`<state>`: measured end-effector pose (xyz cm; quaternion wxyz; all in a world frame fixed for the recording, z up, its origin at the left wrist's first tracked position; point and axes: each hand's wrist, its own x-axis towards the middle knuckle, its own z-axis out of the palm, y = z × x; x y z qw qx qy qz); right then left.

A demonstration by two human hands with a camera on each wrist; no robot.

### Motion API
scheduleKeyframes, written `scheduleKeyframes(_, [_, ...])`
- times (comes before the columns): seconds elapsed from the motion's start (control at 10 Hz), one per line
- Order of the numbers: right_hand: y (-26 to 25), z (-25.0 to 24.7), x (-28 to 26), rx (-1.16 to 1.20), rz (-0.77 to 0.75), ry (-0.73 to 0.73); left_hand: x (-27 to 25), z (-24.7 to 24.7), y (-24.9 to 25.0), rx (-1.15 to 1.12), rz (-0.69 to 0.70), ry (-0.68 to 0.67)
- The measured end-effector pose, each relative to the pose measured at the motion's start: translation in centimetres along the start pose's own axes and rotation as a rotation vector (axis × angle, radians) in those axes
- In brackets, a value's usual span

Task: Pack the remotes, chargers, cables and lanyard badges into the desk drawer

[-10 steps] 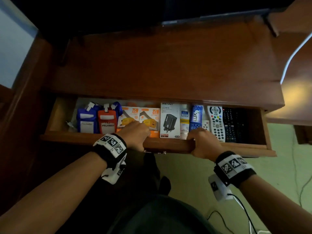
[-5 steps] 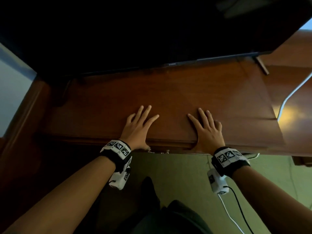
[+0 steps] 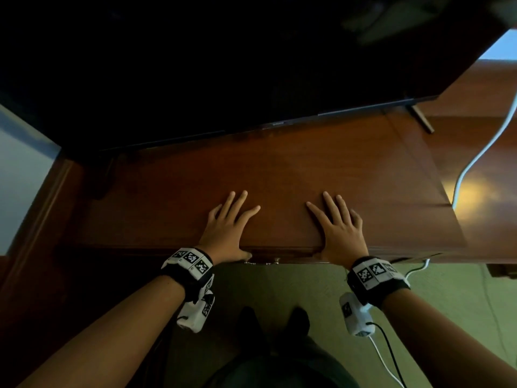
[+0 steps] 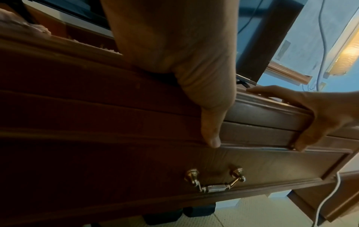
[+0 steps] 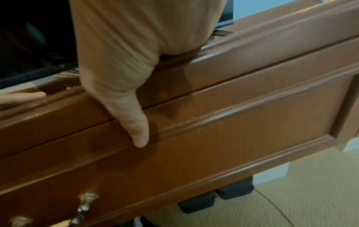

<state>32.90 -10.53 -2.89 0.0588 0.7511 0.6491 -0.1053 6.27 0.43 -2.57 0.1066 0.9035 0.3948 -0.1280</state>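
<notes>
Head view shows me the drawer, open a second ago, now shut, both hands' fingers flat on the desk, so packing looks done.

no readable text, labels, brands or numbers

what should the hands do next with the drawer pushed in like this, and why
Probably lift both hands away. The drawer front sits flush under the desk top, with none of its contents in view. The left hand and right hand lie flat on the top, thumbs against the drawer front, holding nothing. The brass handle hangs untouched.
</notes>
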Motion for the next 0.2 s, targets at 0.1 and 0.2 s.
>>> scheduleKeyframes(0.1, [0.3, -0.7, -0.1, 0.076, -0.013, -0.014, 0.1, -2.0, -0.2, -0.128, -0.015, -0.036])
scheduleKeyframes(0.2, [1.0, 0.5, -3.1, 0.222, -0.089, 0.07, -1.8, -1.9, 0.3, -0.284, -0.057, -0.012])
